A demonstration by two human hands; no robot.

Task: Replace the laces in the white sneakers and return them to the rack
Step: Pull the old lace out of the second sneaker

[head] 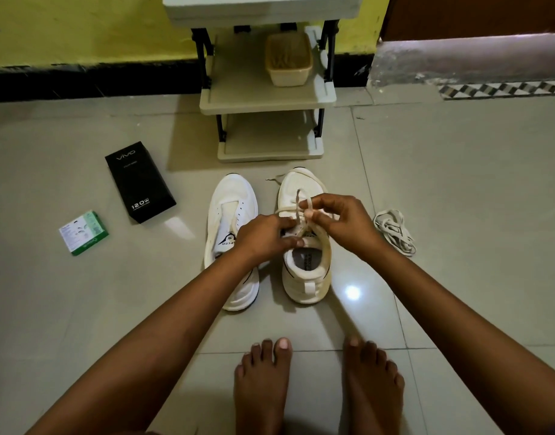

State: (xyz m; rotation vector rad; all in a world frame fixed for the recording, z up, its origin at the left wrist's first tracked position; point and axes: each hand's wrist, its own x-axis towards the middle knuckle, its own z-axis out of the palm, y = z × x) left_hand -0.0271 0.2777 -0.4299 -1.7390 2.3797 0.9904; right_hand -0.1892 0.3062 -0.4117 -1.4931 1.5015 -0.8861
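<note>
Two white mesh sneakers: laceless left one (232, 215), right one (304, 246), on floor before rack (266, 95). Left hand (263, 237) and right hand (335, 218) pinch soft cream lace (298, 202); limp, grip near tip.

Two sneakers (269, 240) sit side by side before the rack (267, 98); phone box (140, 181) lies left, loose laces (394, 230) right, basket (288, 59) on its shelf.
</note>
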